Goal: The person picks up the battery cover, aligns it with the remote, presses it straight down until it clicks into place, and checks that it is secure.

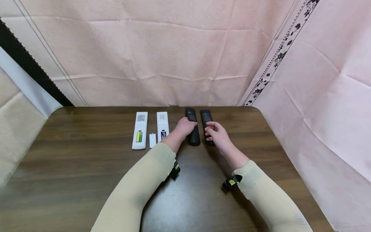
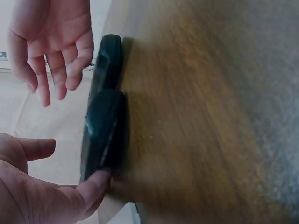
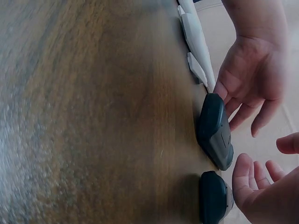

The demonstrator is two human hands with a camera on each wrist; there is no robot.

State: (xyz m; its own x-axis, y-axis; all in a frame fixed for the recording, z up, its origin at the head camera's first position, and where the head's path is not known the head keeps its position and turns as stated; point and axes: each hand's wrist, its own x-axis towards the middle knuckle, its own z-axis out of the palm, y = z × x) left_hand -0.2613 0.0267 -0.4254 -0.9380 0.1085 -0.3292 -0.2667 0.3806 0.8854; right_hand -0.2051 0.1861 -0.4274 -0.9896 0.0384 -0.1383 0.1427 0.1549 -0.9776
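Two black remote controls lie side by side near the table's far edge. Beside the left black remote [image 1: 194,138], my left hand [image 1: 185,126] touches its side with the fingertips; the thumb [image 2: 39,148] stands apart from it. That remote looks slightly tilted in the right wrist view. Over the right black remote [image 1: 206,115] hovers my right hand [image 1: 218,133], its fingers loosely bent and holding nothing. Left of these lie two white remotes with uncovered battery bays: one [image 1: 140,129] shows green-yellow batteries, the other [image 1: 162,120] dark blue ones.
A small white battery cover [image 1: 152,140] lies between the white remotes. My left forearm hides the lower end of the second white remote. Pale cloth [image 1: 162,58] hangs behind the brown wooden table [image 1: 87,167], and more cloth [image 1: 327,96] hangs on the right.
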